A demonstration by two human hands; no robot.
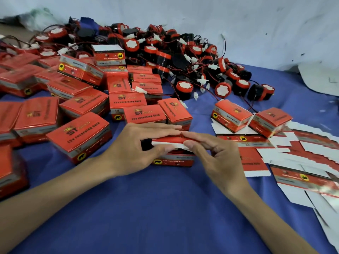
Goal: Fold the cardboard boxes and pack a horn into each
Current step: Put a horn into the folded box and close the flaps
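Current box stands upright at the centre of the tabletop, on the blue cloth, directly in front of the person. Its lid is folded over but not yet seated: the white edge of the flap shows above the front wall. A dark shape shows in the gap under the lid at the left, probably the horn already inside, though it is too hidden to confirm. Left hand and right hand are both clamped on the lid, fingers laid flat over its top with tips meeting, thumbs under the front edge. Judged step: tucking the lid shut. Left and behind the box lie many closed boxes in a loose heap, taken as finished. Two more boxes sit to the right, resting on the edge of the flat blanks. These blanks are fanned out unfolded along the right side. At the back, against the wall, lies a large pile of loose horns with wires. Estimate: well under way, but with much still to pack.
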